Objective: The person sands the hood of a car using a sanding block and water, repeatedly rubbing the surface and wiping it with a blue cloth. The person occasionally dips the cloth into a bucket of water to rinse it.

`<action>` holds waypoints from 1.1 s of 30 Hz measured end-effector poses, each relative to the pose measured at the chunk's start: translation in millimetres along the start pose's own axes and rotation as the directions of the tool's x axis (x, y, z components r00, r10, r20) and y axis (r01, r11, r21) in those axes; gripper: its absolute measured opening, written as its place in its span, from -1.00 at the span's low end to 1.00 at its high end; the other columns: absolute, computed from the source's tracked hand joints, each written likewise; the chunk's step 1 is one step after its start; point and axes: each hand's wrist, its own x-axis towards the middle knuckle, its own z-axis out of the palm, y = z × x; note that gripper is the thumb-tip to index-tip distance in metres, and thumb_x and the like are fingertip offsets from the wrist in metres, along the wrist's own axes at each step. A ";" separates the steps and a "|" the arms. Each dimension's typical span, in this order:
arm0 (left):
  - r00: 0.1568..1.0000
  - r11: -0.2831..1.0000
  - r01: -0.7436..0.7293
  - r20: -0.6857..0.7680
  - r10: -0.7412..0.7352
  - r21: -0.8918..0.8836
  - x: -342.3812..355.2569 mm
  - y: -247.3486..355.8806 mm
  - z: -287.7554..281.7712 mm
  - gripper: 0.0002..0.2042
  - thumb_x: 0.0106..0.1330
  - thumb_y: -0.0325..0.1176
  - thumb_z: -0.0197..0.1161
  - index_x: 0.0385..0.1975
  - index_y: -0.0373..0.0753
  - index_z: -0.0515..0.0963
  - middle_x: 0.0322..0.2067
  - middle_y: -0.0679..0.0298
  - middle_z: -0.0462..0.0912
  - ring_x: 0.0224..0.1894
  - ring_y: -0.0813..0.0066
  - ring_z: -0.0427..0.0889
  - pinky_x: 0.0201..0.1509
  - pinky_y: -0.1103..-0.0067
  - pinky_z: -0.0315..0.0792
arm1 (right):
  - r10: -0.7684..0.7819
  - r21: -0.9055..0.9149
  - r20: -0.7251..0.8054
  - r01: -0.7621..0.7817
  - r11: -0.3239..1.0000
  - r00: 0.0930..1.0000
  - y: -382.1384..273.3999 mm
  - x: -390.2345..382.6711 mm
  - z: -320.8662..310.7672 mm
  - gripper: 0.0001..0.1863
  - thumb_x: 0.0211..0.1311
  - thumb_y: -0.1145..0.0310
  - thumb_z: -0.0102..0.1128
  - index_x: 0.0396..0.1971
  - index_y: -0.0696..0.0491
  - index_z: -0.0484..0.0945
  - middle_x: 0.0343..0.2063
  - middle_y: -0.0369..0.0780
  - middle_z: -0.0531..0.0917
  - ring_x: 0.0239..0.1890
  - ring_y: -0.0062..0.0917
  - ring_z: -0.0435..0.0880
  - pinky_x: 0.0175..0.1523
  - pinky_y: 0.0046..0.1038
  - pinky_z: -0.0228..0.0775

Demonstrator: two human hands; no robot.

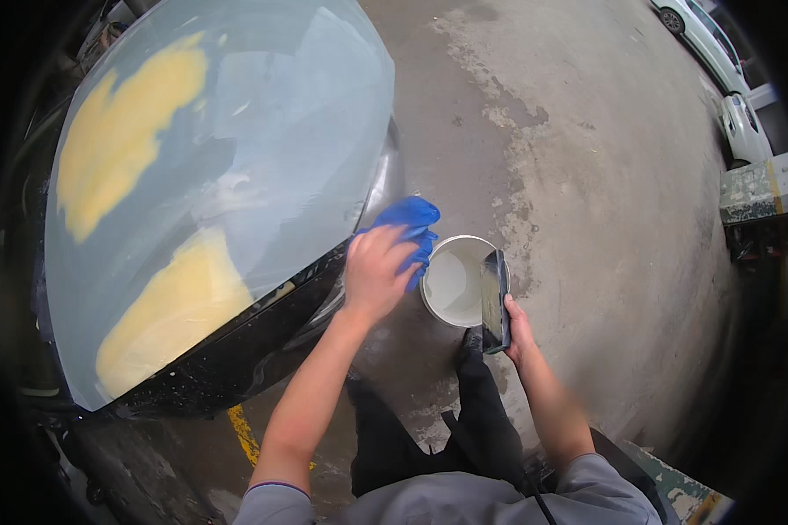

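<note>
My left hand is closed round a crumpled blue cloth, held between the car's front edge and a white bucket. The fingers are slightly blurred. My right hand grips a long, dark, flat block, which looks like a sanding block with a wet, smeared face. It is tilted on edge over the bucket's right rim. Pale liquid appears to lie in the bucket. To the left spreads a car hood in dull grey, bearing two yellow filler patches.
The bucket stands on a worn concrete floor in front of my legs. Dark bodywork runs below the hood's near edge. White cars are at the far right, above a chipped green and white block. A yellow line marks the floor.
</note>
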 end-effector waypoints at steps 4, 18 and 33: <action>0.916 0.944 0.290 0.332 -0.226 -0.156 -30.9 -19.2 240.5 -0.67 0.42 -0.25 0.61 0.14 -0.12 0.84 0.32 0.05 0.78 0.40 -0.12 0.68 0.53 0.14 0.53 | 0.232 0.241 -0.031 -0.218 0.946 0.972 47.8 116.7 -79.2 -0.49 0.84 -0.07 0.15 0.29 0.09 0.70 0.03 -0.12 0.87 -0.05 -0.29 0.87 0.09 -0.11 0.81; 0.364 0.609 0.537 0.490 -0.792 0.584 -218.9 -322.4 642.3 -0.38 0.41 -0.26 0.45 0.51 -0.09 0.58 0.48 -0.23 0.58 0.43 -0.30 0.64 0.57 0.02 0.50 | 0.455 0.313 -0.049 -0.419 0.852 0.889 83.0 231.8 -76.5 -0.40 0.88 0.00 0.12 0.58 0.13 0.52 0.32 -0.16 0.76 0.27 -0.38 0.76 0.43 -0.24 0.61; 0.588 0.681 0.732 0.502 -0.635 0.004 -129.9 -118.4 523.5 -0.50 0.33 -0.20 0.58 0.22 -0.24 0.71 0.17 -0.12 0.73 0.23 -0.24 0.72 0.32 0.12 0.62 | 0.517 0.441 -0.147 -0.412 0.797 0.843 160.0 295.0 -73.9 -0.49 0.78 0.01 0.28 0.47 0.00 0.60 0.19 -0.20 0.80 0.11 -0.26 0.84 0.15 0.03 0.76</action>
